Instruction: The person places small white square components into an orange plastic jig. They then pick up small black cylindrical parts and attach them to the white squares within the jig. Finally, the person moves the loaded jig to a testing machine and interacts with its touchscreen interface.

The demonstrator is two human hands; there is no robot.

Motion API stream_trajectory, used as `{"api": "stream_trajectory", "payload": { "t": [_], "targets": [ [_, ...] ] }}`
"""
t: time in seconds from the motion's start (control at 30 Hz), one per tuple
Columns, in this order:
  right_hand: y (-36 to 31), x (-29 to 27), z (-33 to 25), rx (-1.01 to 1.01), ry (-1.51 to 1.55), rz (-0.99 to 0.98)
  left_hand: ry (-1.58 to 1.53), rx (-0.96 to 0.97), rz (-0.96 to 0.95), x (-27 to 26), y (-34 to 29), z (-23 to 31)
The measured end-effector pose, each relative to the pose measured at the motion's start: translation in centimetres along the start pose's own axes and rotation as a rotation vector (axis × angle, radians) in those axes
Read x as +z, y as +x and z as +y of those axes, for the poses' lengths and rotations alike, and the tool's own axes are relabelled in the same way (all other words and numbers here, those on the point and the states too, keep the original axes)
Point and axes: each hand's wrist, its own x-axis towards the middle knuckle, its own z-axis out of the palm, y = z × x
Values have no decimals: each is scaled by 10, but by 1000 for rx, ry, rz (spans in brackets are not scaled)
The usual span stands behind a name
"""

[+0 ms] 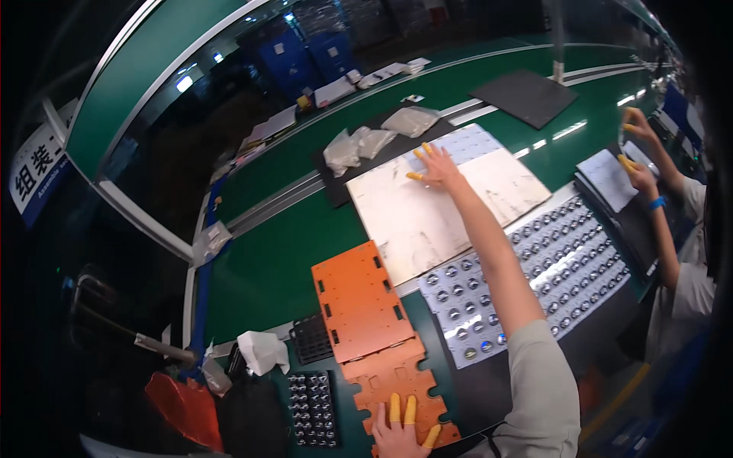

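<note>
1. Orange plate (391, 374), near: left hand (398, 440) on it, fingers spread, empty.
2. Right hand (438, 169) splayed, empty, at far pale sheet (473, 143) on white board (412, 225).
3. Domed sheet (566, 271), right, looks filled; pale sheet domeless: likely partway.

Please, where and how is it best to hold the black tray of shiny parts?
Probably by both long edges of the tray, coming from above: it lies flat, and shiny parts cover its top. The left hand is nearest.
</note>
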Motion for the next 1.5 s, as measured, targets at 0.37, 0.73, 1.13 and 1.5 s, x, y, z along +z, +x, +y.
{"api": "stream_trajectory", "payload": {
  "t": [0.37, 0.73, 1.13, 1.5],
  "targets": [
    [5, 31, -26, 93, -12, -118, 56, -33, -90, -7, 5, 2],
    [-68, 17, -59, -87, -97, -261, 60, 1, 99, -3, 4, 11],
    [-121, -43, -72, 31, -73, -469, 47, 33, 89, 6, 0, -4],
    [-133, -47, -84, -129, -154, -284, 58, 41, 144, 5, 1, -4]
  ]
}}
